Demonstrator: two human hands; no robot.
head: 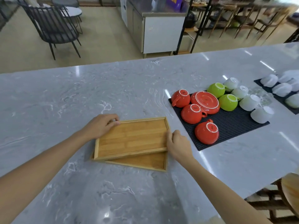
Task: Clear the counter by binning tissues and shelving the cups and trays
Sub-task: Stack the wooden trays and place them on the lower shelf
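Two wooden trays lie stacked on the grey marble counter [113, 88]. The upper tray [131, 138] sits askew on the lower tray [145, 162], whose near edge sticks out. My left hand [100, 125] grips the upper tray's far left corner, fingers curled over the rim. My right hand [178, 145] holds the same tray's right end, thumb on the rim. To the right, a black mat [229, 125] carries upside-down red cups [206, 131], a red saucer [205, 101], green cups [228, 101] and white cups [249, 102].
A second black mat [265, 88] with more white cups lies at the far right. Beyond the counter are a black chair [53, 26], a steel cabinet [155, 25] and shelving. A wooden stool [289, 191] stands at the counter's lower right edge.
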